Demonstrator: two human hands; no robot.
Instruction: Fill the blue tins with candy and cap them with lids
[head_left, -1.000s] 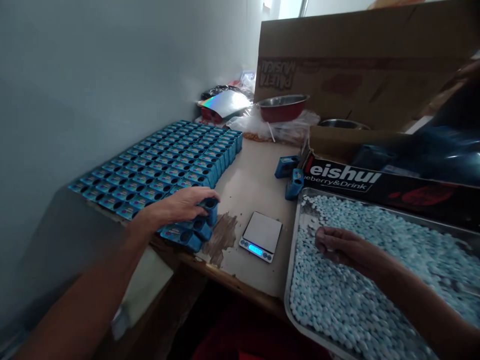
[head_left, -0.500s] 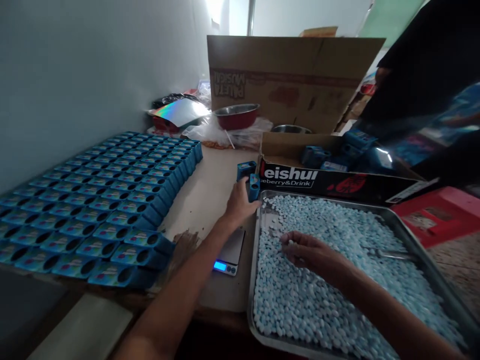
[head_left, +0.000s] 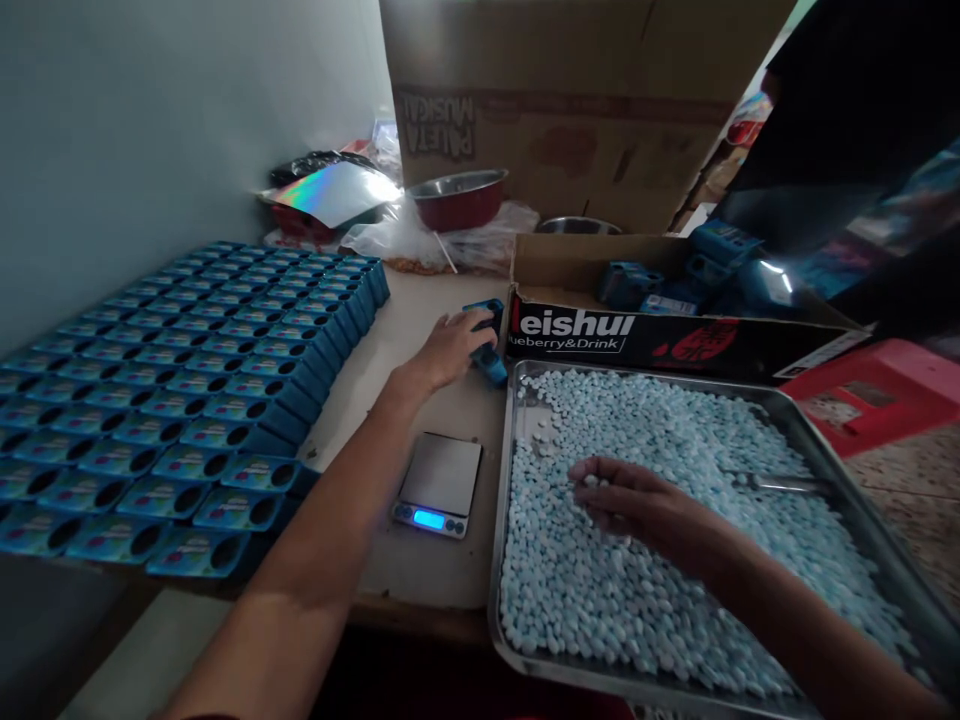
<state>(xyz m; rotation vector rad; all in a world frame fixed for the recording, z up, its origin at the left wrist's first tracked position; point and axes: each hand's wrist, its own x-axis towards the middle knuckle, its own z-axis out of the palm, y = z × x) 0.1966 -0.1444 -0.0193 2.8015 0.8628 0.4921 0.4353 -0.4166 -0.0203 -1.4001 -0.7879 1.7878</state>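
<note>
From here I cannot read the digits on the scale's display (head_left: 429,519). My left hand (head_left: 452,345) hides part of the small blue boxes (head_left: 489,366) under it. The person in dark clothes (head_left: 840,130) is blurred and cut by the right edge.

At the back, I see a round red bowl with a silvery inside (head_left: 459,208) on crumpled clear plastic (head_left: 379,240). Left of it, I make out a shiny iridescent silver sheet (head_left: 334,195) near a crinkled black plastic bag (head_left: 319,163). A tall brown cardboard panel (head_left: 577,120) rises behind the bowl. Far right, I have a red slotted plastic container (head_left: 896,395) and a person in dark clothing (head_left: 847,110), partly blurred.
</note>
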